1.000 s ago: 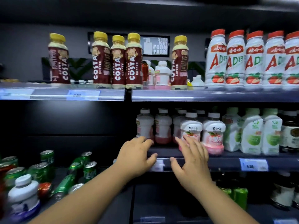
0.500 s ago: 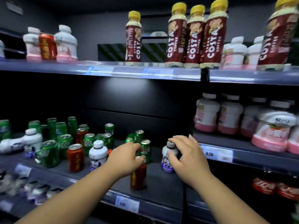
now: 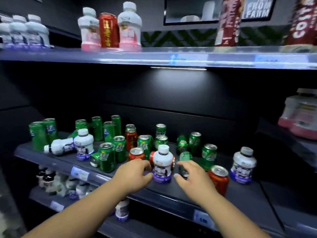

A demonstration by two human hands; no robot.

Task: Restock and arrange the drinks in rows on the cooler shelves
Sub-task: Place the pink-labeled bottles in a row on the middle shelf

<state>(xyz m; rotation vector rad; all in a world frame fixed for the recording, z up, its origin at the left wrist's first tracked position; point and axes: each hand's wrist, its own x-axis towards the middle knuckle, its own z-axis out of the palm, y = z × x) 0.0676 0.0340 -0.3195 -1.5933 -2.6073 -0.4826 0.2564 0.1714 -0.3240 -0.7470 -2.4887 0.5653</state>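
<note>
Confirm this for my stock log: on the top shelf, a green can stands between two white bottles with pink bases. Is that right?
Not quite. The can between the two white bottles with pink bases on the top shelf is red, not green; the head view shows it.

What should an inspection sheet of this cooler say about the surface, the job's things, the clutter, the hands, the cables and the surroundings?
Surface: dark middle shelf, price tags on its front edge.
Job's things: white bottle upright between the hands; green cans and red can stand mixed, not in rows.
Clutter: lying bottle on its side at the left; some green cans are tipped.
Hands: left hand is at the white bottle's base, grip unclear; right hand is beside it, fingers loosely curled, holding nothing.
Cables: nothing seen.
Surroundings: upper shelf carries pink-based bottles; light strip underneath.
</note>
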